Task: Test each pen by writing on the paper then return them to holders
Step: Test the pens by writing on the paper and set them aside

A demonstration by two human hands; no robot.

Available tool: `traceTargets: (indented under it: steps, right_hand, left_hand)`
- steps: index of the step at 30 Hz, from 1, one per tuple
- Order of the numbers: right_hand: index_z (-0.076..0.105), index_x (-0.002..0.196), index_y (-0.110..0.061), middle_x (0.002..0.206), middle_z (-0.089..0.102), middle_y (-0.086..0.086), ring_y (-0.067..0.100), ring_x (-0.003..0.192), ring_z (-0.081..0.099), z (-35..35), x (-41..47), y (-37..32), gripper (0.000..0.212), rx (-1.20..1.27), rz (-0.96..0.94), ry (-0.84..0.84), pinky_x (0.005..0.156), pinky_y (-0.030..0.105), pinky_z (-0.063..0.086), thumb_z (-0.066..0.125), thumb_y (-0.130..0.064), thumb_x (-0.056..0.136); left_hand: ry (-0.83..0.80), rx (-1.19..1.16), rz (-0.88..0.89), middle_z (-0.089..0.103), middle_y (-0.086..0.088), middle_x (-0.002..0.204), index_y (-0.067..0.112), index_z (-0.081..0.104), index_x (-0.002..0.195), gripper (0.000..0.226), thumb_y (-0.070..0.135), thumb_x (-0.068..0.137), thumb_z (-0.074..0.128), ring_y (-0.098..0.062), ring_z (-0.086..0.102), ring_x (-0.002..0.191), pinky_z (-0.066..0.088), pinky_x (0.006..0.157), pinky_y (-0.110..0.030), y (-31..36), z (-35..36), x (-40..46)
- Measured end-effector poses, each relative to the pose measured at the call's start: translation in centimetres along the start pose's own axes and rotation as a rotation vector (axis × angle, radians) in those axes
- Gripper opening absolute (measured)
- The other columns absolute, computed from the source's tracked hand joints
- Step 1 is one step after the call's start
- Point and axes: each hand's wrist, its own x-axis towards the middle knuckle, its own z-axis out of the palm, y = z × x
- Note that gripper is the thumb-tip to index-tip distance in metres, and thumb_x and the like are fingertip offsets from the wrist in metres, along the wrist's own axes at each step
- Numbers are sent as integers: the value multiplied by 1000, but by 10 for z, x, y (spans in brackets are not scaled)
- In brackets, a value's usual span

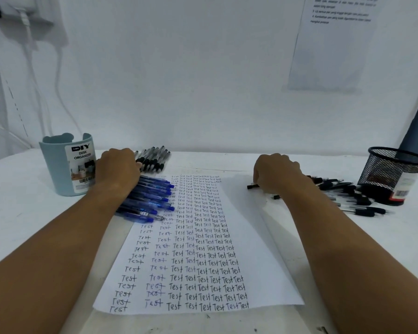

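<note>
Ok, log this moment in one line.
left hand on black pens | right hand gripping black pen | mesh holder empty
</note>
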Motion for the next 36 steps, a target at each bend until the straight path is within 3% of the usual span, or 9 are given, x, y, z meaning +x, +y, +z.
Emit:
traceTargets:
  steps: [6, 14, 16, 20, 23, 27, 30, 33, 36]
  right_hand:
    - [58, 114, -24, 107, 59, 3, 27, 112, 48, -1, 5, -4, 32, 69, -59, 57, 92, 42, 32, 45, -6, 91]
    - [44, 136, -30, 99, 47, 6, 35, 86, 56, 7, 9, -13, 34, 377, -245, 375, 73, 36, 43, 37, -23, 103]
    - [44, 139, -31, 90, 47, 4, 27, 75, 51, 4, 9, -17, 40, 589, -215, 388, 65, 28, 37, 35, -19, 102]
    - [59, 119, -33, 72, 44, -1, 13, 46, 33, -4, 4, -25, 31, 1484, 105, 162, 39, 19, 29, 40, -19, 98]
    - [57, 113, -24, 71, 37, 3, 13, 44, 26, -6, 5, -23, 25, 1679, 212, 105, 39, 19, 24, 47, -13, 93]
    - [49, 122, -14, 78, 57, 13, 15, 49, 39, -2, 9, -22, 30, 1931, 225, 81, 44, 23, 36, 47, 0, 96]
    - [53, 114, -9, 80, 71, 8, 17, 62, 49, 10, 14, -24, 15, 1785, 180, 84, 59, 27, 46, 51, -15, 100]
    - [54, 98, -10, 71, 72, 1, 15, 54, 41, 19, 16, -29, 22, 1603, 144, 90, 49, 24, 36, 45, -29, 103]
    - [37, 103, -12, 77, 70, 15, 20, 50, 54, 23, 17, -35, 18, 1669, 162, 57, 47, 28, 46, 37, -30, 106]
  left_hand:
    - [29, -20, 15, 57, -14, 68, 3, 60, 74, 33, 29, 94, 58, -34, 57, 75, 52, 69, -40, 3, -1, 0]
    - [54, 32, 162, 63, -11, 104, 13, 69, 105, 28, 34, 97, 50, -31, 49, 104, 39, 86, -41, 26, -13, -8]
    - [53, -1, 258, 63, -7, 105, 18, 69, 104, 28, 37, 97, 49, -28, 49, 105, 32, 90, -41, 36, -16, -14]
    - [-22, 73, 436, 63, 6, 109, 29, 68, 107, 31, 47, 97, 44, -20, 45, 113, 21, 93, -41, 55, -18, -24]
    - [-102, 69, 517, 63, 12, 114, 35, 66, 112, 31, 49, 97, 42, -17, 42, 118, 17, 94, -39, 60, -15, -27]
    - [-210, 5, 594, 63, 15, 122, 37, 65, 116, 25, 39, 99, 45, -16, 34, 127, 7, 97, -38, 58, -10, -26]
    - [-256, -43, 622, 62, 16, 124, 36, 65, 117, 25, 36, 99, 49, -13, 36, 129, 7, 105, -42, 59, -10, -26]
    - [-294, -110, 654, 64, 16, 122, 36, 67, 113, 23, 37, 98, 51, -10, 46, 124, 2, 105, -39, 62, -10, -27]
    - [-329, -129, 666, 64, 16, 123, 36, 66, 116, 23, 37, 98, 51, -9, 50, 121, 4, 101, -36, 62, -9, -28]
